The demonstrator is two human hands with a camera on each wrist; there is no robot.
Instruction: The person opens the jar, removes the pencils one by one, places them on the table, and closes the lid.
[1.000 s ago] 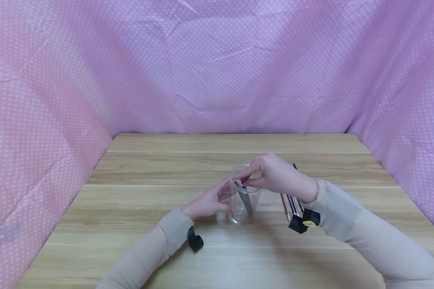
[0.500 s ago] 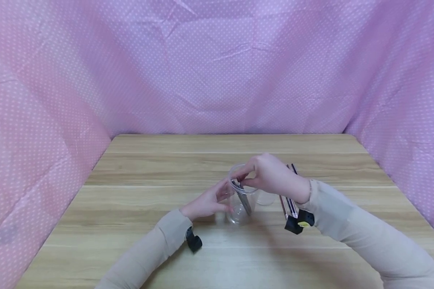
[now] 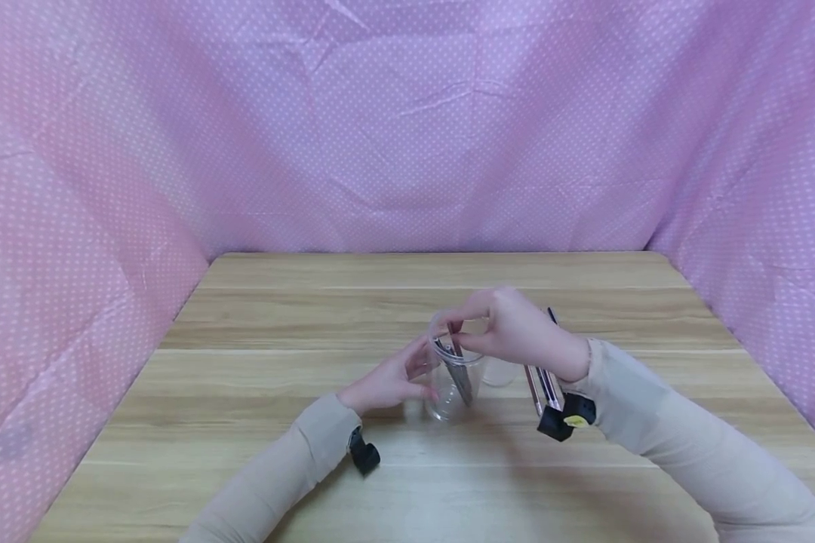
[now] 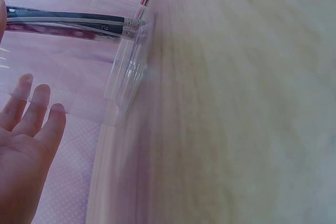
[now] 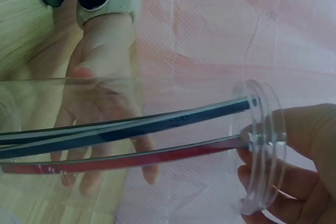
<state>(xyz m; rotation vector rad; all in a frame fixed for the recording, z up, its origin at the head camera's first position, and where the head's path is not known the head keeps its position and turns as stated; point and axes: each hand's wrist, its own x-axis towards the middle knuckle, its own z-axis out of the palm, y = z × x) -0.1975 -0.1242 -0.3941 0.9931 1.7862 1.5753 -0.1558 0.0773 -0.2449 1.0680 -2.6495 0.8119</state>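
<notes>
A tall clear plastic cup (image 3: 443, 407) stands mid-table with several pencils in it. My left hand (image 3: 390, 379) holds the cup's left side, thumb in front and fingers behind. Over the rim, my right hand (image 3: 519, 330) pinches the end of a red pencil (image 5: 157, 158) between thumb and finger. The rest of that pencil slants down inside the cup. Two dark pencils (image 5: 173, 125) lean beside it, their ends near the rim. In the left wrist view, the fingers (image 4: 39, 100) of the left hand lie along the clear wall.
Several more pencils (image 3: 535, 388) lie on the wooden table (image 3: 299, 302) under the right wrist, partly hidden by it. Behind the cup's right side is a round clear lid (image 3: 499, 372). Pink dotted cloth (image 3: 407, 151) hangs around the table.
My right hand dips slightly left at the rim, then rises a little to the right, and more of the red pencil shows at its fingertips. The left hand keeps its hold on the cup.
</notes>
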